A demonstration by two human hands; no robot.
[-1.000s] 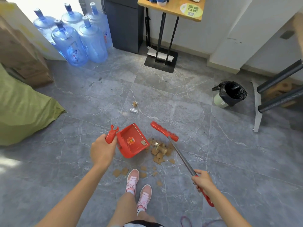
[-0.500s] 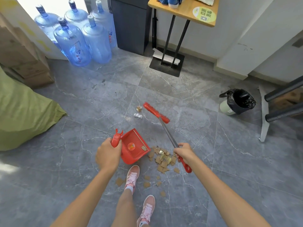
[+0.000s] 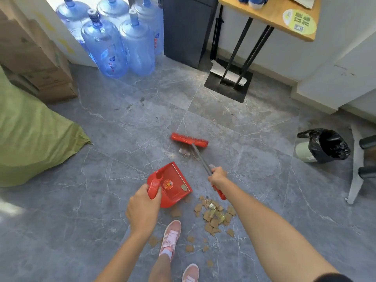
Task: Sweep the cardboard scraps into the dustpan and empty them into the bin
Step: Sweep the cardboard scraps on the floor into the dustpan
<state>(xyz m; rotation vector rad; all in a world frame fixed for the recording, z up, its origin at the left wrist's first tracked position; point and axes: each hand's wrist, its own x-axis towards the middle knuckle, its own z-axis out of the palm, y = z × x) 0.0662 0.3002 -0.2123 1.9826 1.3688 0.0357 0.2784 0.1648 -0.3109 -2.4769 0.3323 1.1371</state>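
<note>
My left hand grips the handle of a red dustpan held low over the grey floor, with one scrap lying inside it. My right hand holds the metal shaft of a red broom, whose head rests on the floor beyond the dustpan, just past a clear plastic wrapper. A pile of brown cardboard scraps lies right of the dustpan, under my right forearm, and loose scraps are scattered around my pink shoes. The bin, lined with a black bag, stands at the far right.
Several blue water bottles stand at the back left beside stacked cardboard boxes. A green sack fills the left side. A wooden table on a black stand is at the back, and a white frame leg stands near the bin.
My right hand has slid up the broom shaft and pushed the broom head forward, past the wrapper. The dustpan has turned slightly and the view has shifted forward.
</note>
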